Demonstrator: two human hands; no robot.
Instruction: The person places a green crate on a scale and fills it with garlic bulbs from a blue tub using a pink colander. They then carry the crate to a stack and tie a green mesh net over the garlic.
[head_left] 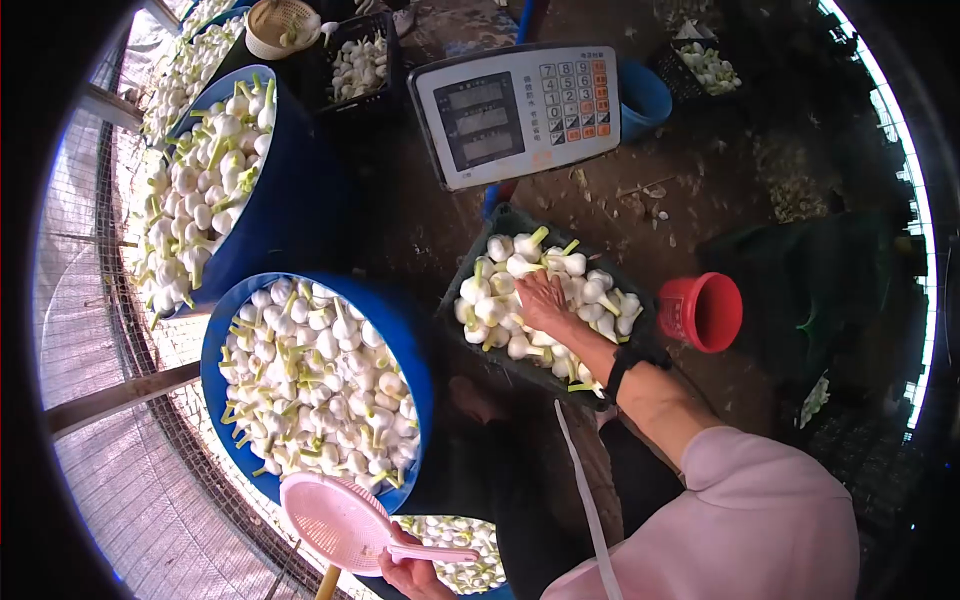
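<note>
My left hand, low in the view, is closed around the handle of a pink plastic strainer. The strainer's bowl overlaps the front rim of a blue tub heaped with white garlic bulbs. A dark crate full of trimmed garlic bulbs stands near the middle. My right hand reaches into it, fingers curled down onto a garlic bulb near the crate's far side. Its fingertips are partly hidden among the bulbs.
A weighing scale display rises behind the crate. A red bucket is right of it, a blue bucket farther back. Another blue tub of garlic stands left. At the back are a black crate and a woven basket.
</note>
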